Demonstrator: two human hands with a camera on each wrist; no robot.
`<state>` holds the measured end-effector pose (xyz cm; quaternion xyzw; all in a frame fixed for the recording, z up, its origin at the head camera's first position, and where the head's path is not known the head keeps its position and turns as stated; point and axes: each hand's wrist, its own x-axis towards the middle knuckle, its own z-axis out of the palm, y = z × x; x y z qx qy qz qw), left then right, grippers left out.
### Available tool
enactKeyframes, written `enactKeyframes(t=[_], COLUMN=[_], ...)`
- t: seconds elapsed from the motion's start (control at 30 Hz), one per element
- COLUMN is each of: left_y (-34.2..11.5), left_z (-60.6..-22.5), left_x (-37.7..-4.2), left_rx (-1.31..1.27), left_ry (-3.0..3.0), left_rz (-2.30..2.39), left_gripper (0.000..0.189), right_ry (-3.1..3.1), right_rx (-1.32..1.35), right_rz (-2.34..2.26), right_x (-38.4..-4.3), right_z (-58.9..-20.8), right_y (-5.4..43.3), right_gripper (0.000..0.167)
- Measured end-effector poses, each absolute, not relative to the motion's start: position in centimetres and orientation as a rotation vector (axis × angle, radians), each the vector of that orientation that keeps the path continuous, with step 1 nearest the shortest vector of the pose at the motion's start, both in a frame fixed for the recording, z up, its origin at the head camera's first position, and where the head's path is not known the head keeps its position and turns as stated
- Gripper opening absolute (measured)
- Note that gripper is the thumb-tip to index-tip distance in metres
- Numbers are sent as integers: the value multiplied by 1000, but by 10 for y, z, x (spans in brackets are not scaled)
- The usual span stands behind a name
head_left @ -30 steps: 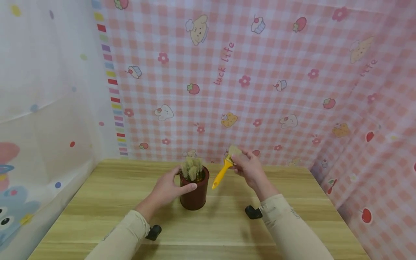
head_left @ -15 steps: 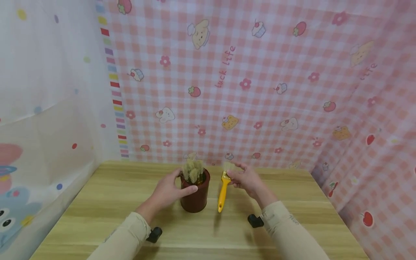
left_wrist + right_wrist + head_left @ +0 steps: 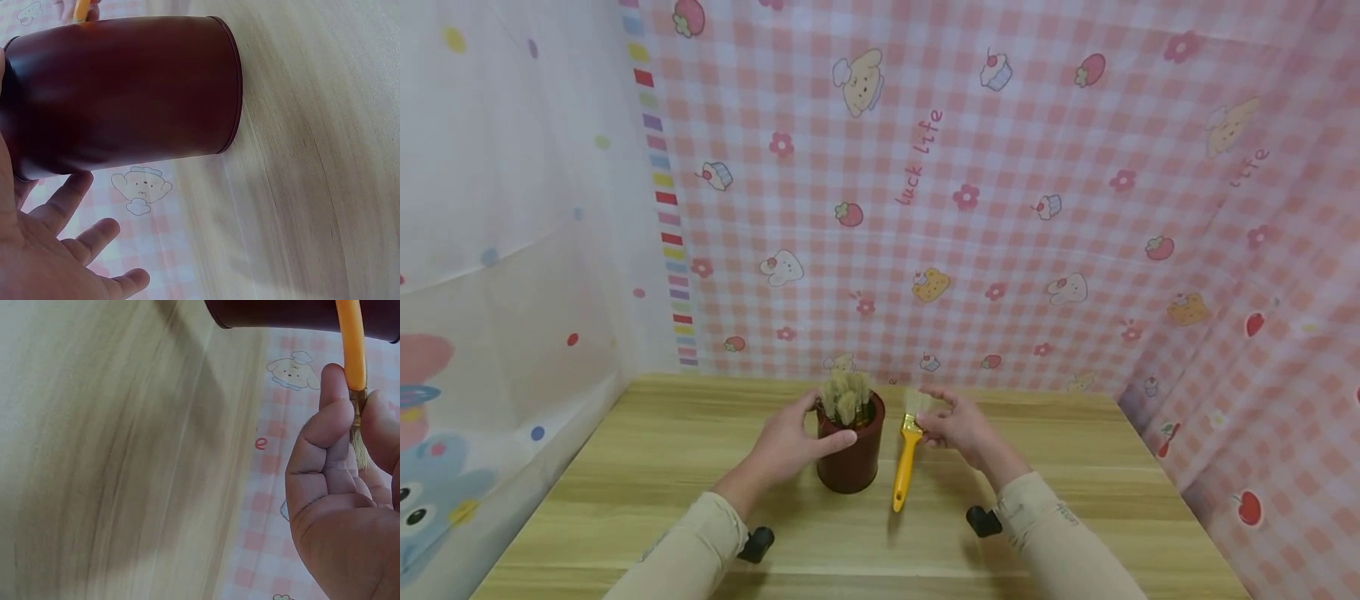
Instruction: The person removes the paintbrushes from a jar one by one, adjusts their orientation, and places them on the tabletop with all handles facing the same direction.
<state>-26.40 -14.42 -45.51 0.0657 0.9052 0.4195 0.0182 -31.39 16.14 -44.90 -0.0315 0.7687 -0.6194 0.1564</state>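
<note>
A white cloth [image 3: 535,192] with colored dots hangs on the far left, and a blue cartoon face [image 3: 437,483] shows low on it. Next comes a pale left sleeve [image 3: 681,550], with a small black piece [image 3: 757,544] by the wrist. The left hand [image 3: 784,446] grips the top of a dark brown cup [image 3: 848,463], with its thumb on the front near the rim. The other fingers spread out behind the cup. The cup stands upright on the wooden table [image 3: 842,550], and a bunch of tan bristles [image 3: 846,396] sticks up out of it.

Just right of the cup, and apart from it, is a yellow brush [image 3: 907,458]. It leans a little, hairs up and handle down. I cannot tell if the handle's end touches the table. The right hand [image 3: 961,429] pinches the brush near its metal band, between thumb and fingers. Then come another black piece [image 3: 983,522] and the pale right sleeve [image 3: 1063,542]. A pink checked cloth [image 3: 1037,133] hangs behind and on the right.
</note>
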Motion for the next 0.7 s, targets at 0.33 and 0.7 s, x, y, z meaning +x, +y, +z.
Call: enactKeyframes(t=[0.33, 0.7], left_y=[-145, -143], left_z=[-456, -456], left_x=[-264, -264], left_rx=[190, 173], left_ry=[2812, 2811], left_rz=[1308, 1310], left_gripper=[117, 114], right_ry=[2196, 2264], right_rx=[-153, -146], right_rz=[-1698, -1638], right_x=[-312, -313], right_z=[-464, -477], right_y=[154, 145], right_gripper=[65, 63])
